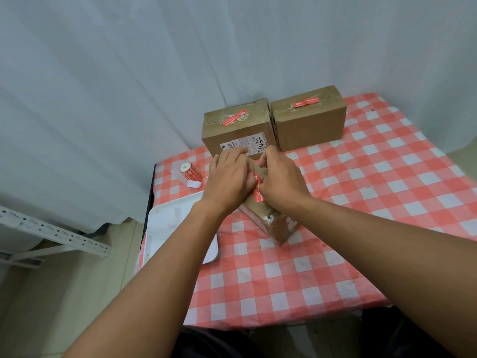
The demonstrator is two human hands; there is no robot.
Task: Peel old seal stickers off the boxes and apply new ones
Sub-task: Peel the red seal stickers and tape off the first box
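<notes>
Both hands meet on the near box [268, 220], the left hand [228, 182] bracing its top while the right hand [280, 180] pinches the red seal sticker [259, 193] between them, probably to steady the peel. Left of the grip lie a white tray [165, 228] and sticker roll [189, 173]; beyond it, two more boxes [237, 130] wait.
</notes>
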